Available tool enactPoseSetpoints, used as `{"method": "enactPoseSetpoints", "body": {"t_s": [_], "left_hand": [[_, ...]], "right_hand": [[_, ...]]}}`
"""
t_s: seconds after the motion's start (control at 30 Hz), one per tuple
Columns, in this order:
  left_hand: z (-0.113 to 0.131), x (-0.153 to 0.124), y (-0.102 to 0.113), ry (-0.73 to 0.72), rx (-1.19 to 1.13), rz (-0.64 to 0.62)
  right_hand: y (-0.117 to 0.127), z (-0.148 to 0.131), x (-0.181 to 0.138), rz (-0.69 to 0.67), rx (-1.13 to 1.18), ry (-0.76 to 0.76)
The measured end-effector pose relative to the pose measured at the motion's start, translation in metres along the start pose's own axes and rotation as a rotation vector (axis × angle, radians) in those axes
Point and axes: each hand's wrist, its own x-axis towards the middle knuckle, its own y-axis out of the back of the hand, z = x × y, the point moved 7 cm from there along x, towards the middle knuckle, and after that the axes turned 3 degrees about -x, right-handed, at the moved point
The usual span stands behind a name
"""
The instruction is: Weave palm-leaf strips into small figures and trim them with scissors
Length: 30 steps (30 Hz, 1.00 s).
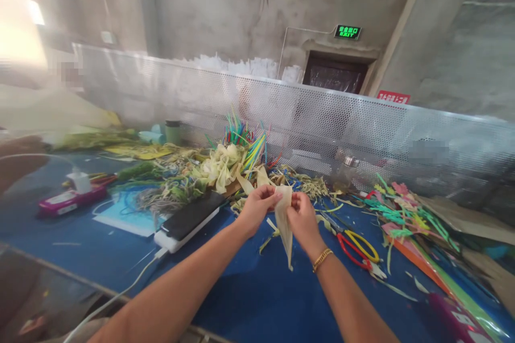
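Note:
My left hand [257,208] and my right hand [303,221] meet over the blue table [257,295], both pinching a pale cream strip of leaf-like material [285,225]. The strip hangs down between the hands to a point below them. My right wrist wears a gold bracelet [322,259]. Behind the hands lies a heap of cream folded strips [221,166] beside a bunch of coloured sticks [245,142].
Red and yellow scissors [358,249] lie right of my right hand. A phone on a white power bank [189,220] with a cable sits left. A pink device [68,201] lies far left. Coloured ribbon pieces [406,214] spread right. A perforated metal screen [306,123] backs the table.

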Motion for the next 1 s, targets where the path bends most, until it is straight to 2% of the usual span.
{"method": "enactPoseSetpoints", "body": {"t_s": [0.1, 0.23, 0.4, 0.47, 0.53, 0.63, 0.7, 0.77, 0.87, 0.93, 1.0], "left_hand": [[-0.005, 0.000, -0.002, 0.059, 0.031, -0.044], [-0.012, -0.001, -0.009, 0.088, 0.109, -0.177], [-0.015, 0.001, -0.004, 0.066, 0.243, -0.144], [-0.009, 0.001, -0.001, 0.002, 0.396, -0.098], [0.005, -0.001, -0.003, -0.164, 0.589, -0.079], [0.019, -0.009, -0.017, -0.373, 0.852, -0.189], [0.015, -0.011, -0.021, -0.354, 0.941, -0.274], [0.005, -0.010, -0.021, -0.264, 0.916, -0.328], [-0.009, -0.005, -0.016, -0.168, 0.782, -0.321], [-0.011, 0.002, -0.004, -0.159, 0.720, -0.157], [-0.011, 0.008, 0.011, -0.149, 0.594, 0.035]], "right_hand": [[0.006, -0.004, -0.006, 0.053, -0.051, 0.063], [0.013, -0.004, -0.007, 0.074, -0.134, 0.129], [0.022, -0.005, 0.001, -0.010, -0.331, 0.184], [0.027, -0.011, 0.003, -0.033, -0.493, 0.273], [0.024, -0.020, 0.001, -0.095, -0.641, 0.406], [0.010, -0.029, -0.006, -0.243, -0.765, 0.571], [0.007, -0.030, -0.008, -0.276, -0.804, 0.613], [0.015, -0.029, -0.005, -0.198, -0.826, 0.598], [0.051, -0.029, 0.006, 0.111, -0.779, 0.523], [0.077, -0.027, 0.009, 0.350, -0.631, 0.450], [0.087, -0.017, 0.009, 0.477, -0.389, 0.320]]}}
